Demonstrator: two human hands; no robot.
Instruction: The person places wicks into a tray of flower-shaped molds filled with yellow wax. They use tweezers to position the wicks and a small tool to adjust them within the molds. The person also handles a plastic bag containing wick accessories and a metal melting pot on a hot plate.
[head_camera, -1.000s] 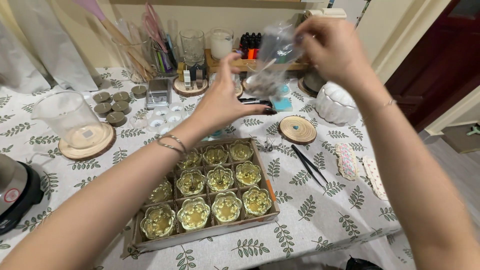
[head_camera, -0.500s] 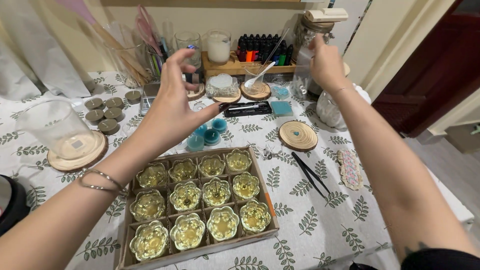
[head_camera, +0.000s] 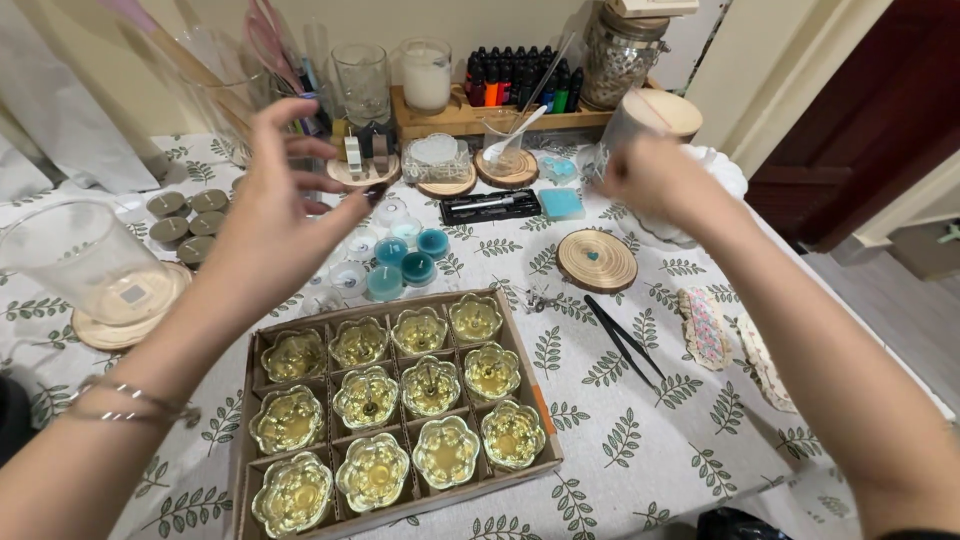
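the tabletop (head_camera: 660, 440) under its leaf-print cloth is crowded, so i judge that slow, high hand travel suits this moment best. the cardboard tray (head_camera: 243, 420) sits nearest me, its grid holding twelve flower-shaped glass cups (head_camera: 430, 385) filled with pale yellow wax; i'd keep both wrists lifted well above them so nothing gets nudged. a clear measuring cup (head_camera: 85, 255) stands on a wooden coaster at the left edge. my left hand (head_camera: 275, 200) hovers over the tabletop with fingers spread apart and empty, nearest the small teal candles (head_camera: 405, 265) just behind the tray. my right hand (head_camera: 650, 175) is blurred, raised close to a white ribbed dish (head_camera: 725, 185) and a wood-lidded jar (head_camera: 655, 112); i cannot tell whether it is closed around anything. black tweezers (head_camera: 622, 338) lie right of the tray, near a round wooden coaster (head_camera: 597, 260).
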